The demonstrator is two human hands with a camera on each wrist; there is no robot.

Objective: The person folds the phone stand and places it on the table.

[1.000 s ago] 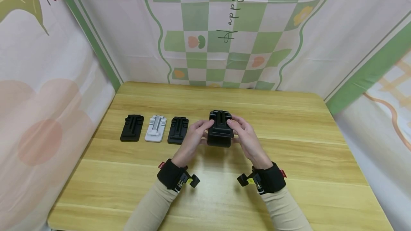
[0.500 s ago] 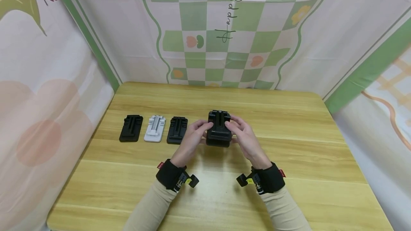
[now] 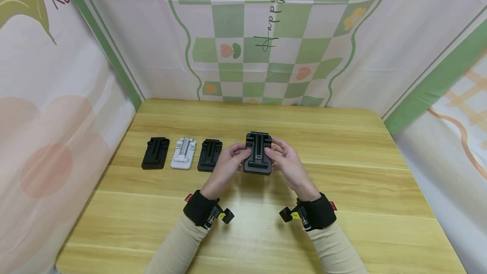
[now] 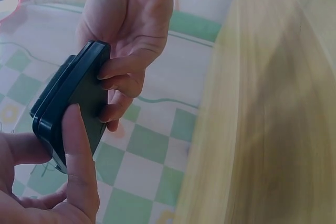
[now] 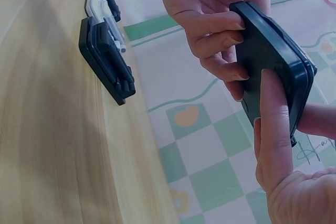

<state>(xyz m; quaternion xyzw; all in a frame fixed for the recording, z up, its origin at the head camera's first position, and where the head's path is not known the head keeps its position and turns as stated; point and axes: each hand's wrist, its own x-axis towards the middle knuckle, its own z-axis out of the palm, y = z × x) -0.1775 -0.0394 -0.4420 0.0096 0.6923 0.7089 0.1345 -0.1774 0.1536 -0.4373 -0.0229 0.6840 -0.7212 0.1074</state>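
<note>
Both hands hold a black folding phone stand [image 3: 258, 154] above the middle of the table, folded flat with its slotted face toward the head camera. My left hand [image 3: 227, 160] grips its left edge, thumb on the front and fingers behind. On the opposite edge my right hand [image 3: 290, 163] pinches it the same way. In the left wrist view, fingertips press the smooth back of the phone stand [image 4: 79, 95]. The right wrist view shows the same back of the stand [image 5: 257, 61], with fingers of both hands against it.
Left of the hands, a black phone stand [image 3: 155, 153], a white phone stand [image 3: 184, 153] and another black phone stand [image 3: 210, 155] lie in a row on the wooden table [image 3: 243, 240]. A patterned cloth [image 3: 258, 54] hangs behind the table's far edge.
The held stand's top part has folded down: its thick, raised front edge has flattened onto the base. Both hands stay at its sides, thumbs slightly lower.
</note>
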